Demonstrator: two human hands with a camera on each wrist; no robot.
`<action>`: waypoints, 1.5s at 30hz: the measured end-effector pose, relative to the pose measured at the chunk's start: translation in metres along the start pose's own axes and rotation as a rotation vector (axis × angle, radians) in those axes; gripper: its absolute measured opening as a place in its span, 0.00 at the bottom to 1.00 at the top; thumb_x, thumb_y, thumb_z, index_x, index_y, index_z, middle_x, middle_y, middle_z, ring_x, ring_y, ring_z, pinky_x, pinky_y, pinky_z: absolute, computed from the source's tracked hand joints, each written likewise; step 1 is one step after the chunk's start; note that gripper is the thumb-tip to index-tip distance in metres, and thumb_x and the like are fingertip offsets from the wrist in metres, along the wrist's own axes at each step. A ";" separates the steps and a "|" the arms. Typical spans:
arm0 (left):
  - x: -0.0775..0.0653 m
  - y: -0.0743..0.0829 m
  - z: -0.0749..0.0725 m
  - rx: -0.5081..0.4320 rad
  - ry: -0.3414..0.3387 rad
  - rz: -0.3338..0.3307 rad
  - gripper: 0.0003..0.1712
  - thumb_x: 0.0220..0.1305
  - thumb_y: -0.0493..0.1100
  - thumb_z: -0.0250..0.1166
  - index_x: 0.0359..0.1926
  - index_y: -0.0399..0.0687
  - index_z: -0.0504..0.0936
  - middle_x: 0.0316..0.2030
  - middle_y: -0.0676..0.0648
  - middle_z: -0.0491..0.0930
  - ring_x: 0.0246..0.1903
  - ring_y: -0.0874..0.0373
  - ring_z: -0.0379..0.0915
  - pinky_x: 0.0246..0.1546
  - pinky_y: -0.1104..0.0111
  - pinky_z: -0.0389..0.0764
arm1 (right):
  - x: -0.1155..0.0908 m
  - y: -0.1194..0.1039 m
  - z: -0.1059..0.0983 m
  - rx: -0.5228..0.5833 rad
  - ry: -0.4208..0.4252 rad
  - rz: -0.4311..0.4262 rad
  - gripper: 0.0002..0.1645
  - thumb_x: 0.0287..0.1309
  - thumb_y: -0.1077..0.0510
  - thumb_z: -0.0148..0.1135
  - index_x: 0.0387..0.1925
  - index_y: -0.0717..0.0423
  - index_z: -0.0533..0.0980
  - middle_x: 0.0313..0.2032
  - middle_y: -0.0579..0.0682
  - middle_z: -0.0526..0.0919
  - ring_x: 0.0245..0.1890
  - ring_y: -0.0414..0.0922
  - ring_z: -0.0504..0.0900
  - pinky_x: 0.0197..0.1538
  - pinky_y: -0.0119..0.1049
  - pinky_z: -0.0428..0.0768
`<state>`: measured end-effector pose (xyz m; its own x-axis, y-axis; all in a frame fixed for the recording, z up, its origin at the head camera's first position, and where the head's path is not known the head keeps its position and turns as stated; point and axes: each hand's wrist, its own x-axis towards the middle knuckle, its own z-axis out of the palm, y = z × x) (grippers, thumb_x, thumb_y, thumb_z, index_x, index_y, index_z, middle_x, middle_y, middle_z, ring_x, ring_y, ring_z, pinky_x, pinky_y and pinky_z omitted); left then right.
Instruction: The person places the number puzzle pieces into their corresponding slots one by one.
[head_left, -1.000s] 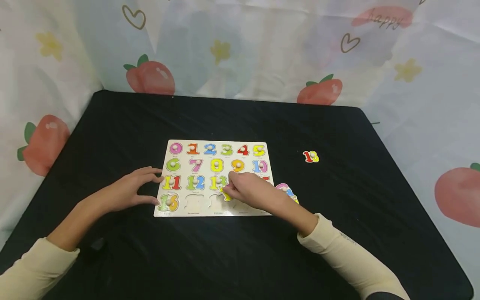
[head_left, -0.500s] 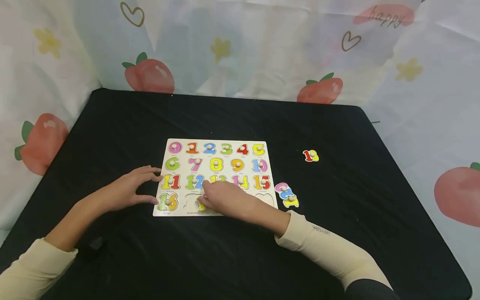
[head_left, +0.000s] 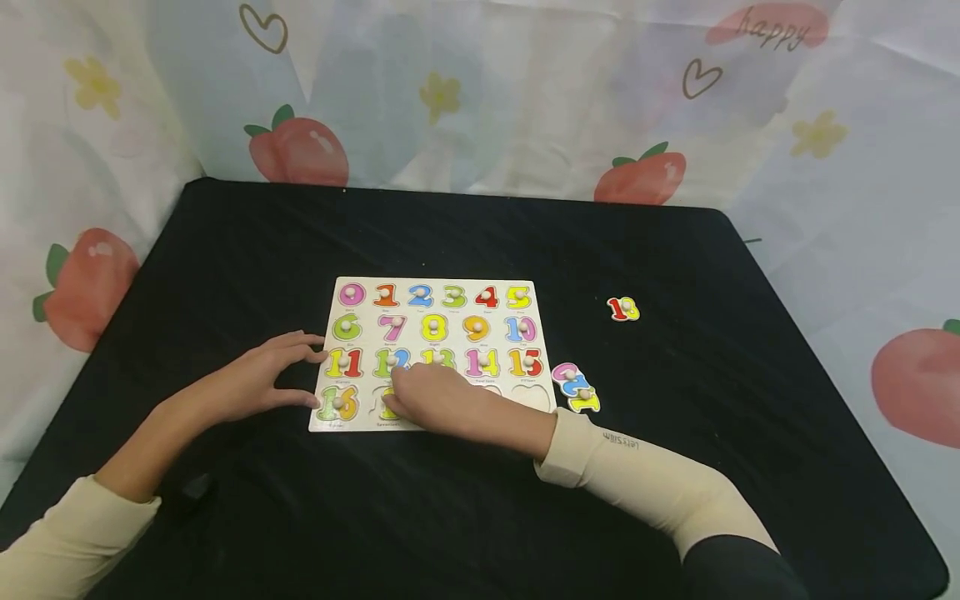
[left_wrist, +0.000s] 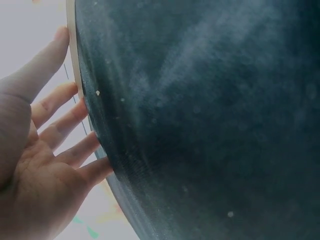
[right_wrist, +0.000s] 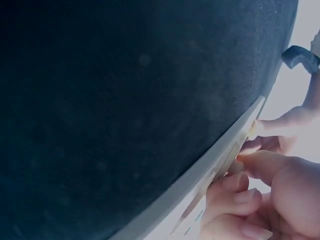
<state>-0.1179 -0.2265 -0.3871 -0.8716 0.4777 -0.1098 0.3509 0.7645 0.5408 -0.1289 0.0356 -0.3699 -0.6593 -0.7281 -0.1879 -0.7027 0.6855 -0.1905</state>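
In the head view a pale wooden number puzzle board [head_left: 457, 344] lies on the black table. My right hand [head_left: 438, 400] pinches a number puzzle piece [head_left: 387, 407] over the slot labelled seventeen. A yellow 1 shows on that piece, and my fingers cover the rest of it. In the right wrist view the thumb and fingers [right_wrist: 260, 162] close on a small knob beside the board. My left hand [head_left: 255, 382] touches the board's left edge, thumb and fingers spread. The left wrist view shows its fingertips [left_wrist: 62, 37] against that edge.
To the right of the board lie overlapping puzzle pieces [head_left: 576, 387], pink, blue and yellow. Farther right is a red and yellow 18 piece [head_left: 623, 309]. Bottom-row slots [head_left: 531, 397] are bare at the right. A printed curtain [head_left: 517, 100] stands behind the table.
My right hand has moved left along the bottom row with the piece, from near the eighteen slot to the seventeen slot. My left hand stays at the board's edge.
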 end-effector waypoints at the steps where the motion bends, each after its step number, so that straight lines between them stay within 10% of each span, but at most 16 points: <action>1: 0.000 0.000 0.000 -0.001 -0.001 -0.001 0.39 0.46 0.50 0.75 0.57 0.36 0.74 0.63 0.36 0.64 0.64 0.36 0.51 0.58 0.42 0.59 | 0.001 -0.001 0.000 -0.005 -0.002 0.003 0.15 0.65 0.49 0.54 0.35 0.57 0.74 0.15 0.44 0.69 0.13 0.39 0.69 0.22 0.28 0.67; 24: 0.000 0.001 -0.002 -0.002 -0.006 -0.009 0.38 0.46 0.51 0.76 0.57 0.37 0.74 0.64 0.37 0.63 0.65 0.36 0.49 0.59 0.42 0.58 | 0.012 -0.004 -0.001 0.023 -0.107 0.066 0.21 0.63 0.41 0.54 0.37 0.56 0.76 0.16 0.43 0.72 0.14 0.36 0.72 0.21 0.25 0.68; 45: 0.000 0.000 -0.001 0.003 -0.013 -0.009 0.38 0.46 0.49 0.76 0.56 0.36 0.74 0.63 0.36 0.63 0.65 0.36 0.50 0.58 0.42 0.60 | -0.029 0.053 -0.036 0.129 -0.039 0.141 0.16 0.63 0.46 0.58 0.41 0.54 0.77 0.21 0.41 0.76 0.17 0.38 0.72 0.22 0.30 0.67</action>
<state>-0.1186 -0.2267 -0.3869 -0.8700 0.4768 -0.1255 0.3444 0.7698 0.5374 -0.1562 0.0927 -0.3395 -0.7360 -0.6259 -0.2581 -0.5627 0.7775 -0.2808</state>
